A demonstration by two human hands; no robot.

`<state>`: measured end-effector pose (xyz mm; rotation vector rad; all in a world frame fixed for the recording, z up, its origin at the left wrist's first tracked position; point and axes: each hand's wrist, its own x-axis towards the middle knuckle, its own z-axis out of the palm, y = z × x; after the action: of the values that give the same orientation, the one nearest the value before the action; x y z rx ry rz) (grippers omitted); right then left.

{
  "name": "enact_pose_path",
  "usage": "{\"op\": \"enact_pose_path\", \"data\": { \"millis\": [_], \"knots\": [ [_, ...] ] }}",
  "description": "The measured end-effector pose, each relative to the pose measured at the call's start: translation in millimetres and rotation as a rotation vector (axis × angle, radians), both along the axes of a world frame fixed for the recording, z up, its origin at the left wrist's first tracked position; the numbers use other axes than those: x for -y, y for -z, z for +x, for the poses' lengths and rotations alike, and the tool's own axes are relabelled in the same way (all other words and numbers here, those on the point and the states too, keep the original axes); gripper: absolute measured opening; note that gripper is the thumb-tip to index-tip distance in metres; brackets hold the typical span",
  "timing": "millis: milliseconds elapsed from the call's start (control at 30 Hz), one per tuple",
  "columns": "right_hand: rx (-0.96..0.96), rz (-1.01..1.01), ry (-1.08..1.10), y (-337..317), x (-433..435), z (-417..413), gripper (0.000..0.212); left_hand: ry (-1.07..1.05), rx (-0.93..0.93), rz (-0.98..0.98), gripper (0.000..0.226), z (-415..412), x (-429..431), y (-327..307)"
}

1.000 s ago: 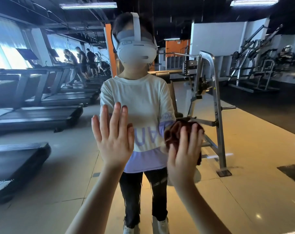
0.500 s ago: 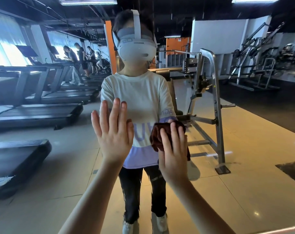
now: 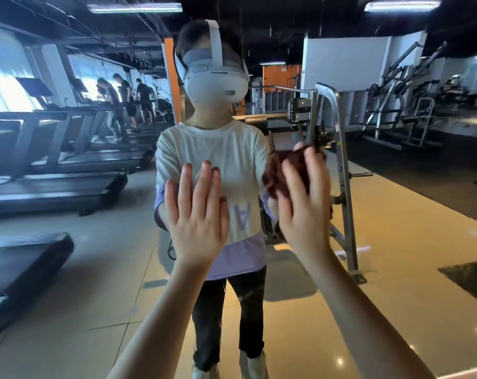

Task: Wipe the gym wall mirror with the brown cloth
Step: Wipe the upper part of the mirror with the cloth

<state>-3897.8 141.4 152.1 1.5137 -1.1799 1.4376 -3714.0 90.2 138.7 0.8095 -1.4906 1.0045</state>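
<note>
The gym wall mirror [image 3: 401,220] fills the head view and reflects a person in a pale shirt and a white headset. My left hand [image 3: 197,222] lies flat on the glass, fingers straight and pointing up. To its right, my right hand [image 3: 304,212] presses the crumpled brown cloth [image 3: 275,176] against the mirror with spread, straight fingers. The cloth bulges out past the fingers at the top and left; the hand hides the rest of it. The right hand is blurred by motion.
The mirror reflects treadmills [image 3: 54,187] at the left with three people [image 3: 122,99] on the far ones, a steel weight machine [image 3: 338,170] just right of the cloth, more machines [image 3: 401,105] at the far right, and a glossy tiled floor [image 3: 395,310].
My right hand slid the cloth left, then up and to the right across the glass. My left hand has stayed flat on the mirror, almost in place.
</note>
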Motion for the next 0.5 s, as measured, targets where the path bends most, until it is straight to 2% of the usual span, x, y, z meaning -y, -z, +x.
{"op": "enact_pose_path", "data": {
  "millis": [67,133,233,300,333,367,433,467,500],
  "knots": [
    [0.216,-0.047,0.031,-15.4,0.0,2.6,0.039,-0.007,0.001,-0.007,0.049,-0.8,-0.4,0.2],
    [0.231,-0.012,0.068,-15.6,-0.7,17.1,0.043,-0.009,0.001,-0.006,0.048,-1.5,-0.4,0.4],
    [-0.163,0.084,0.033,-7.1,-2.6,19.5,0.05,-0.013,-0.001,-0.009,0.047,-1.5,-0.2,0.3],
    [-0.288,0.089,0.093,-13.6,-5.1,4.4,0.052,-0.019,-0.002,-0.01,0.047,-1.3,-0.1,0.3],
    [-0.234,0.07,0.158,-17.4,-5.1,-3.1,0.05,-0.023,-0.002,-0.012,0.046,-1.2,-0.1,0.6],
    [-0.103,0.053,0.225,-21.0,-5.5,-9.1,0.049,-0.028,-0.001,-0.017,0.046,-1.0,0.1,1.1],
    [0.243,0.045,0.295,-22.9,-7.1,-9.2,0.048,-0.037,0.001,-0.023,0.046,-1.1,0.6,1.1],
    [0.331,0.051,0.297,-20.7,-7.9,-3.2,0.049,-0.037,0.001,-0.024,0.046,-1.2,0.6,0.8],
    [0.319,0.065,0.277,-16.2,-8.0,4.7,0.05,-0.036,0.001,-0.025,0.046,-1.4,0.5,0.3]
  ]
}}
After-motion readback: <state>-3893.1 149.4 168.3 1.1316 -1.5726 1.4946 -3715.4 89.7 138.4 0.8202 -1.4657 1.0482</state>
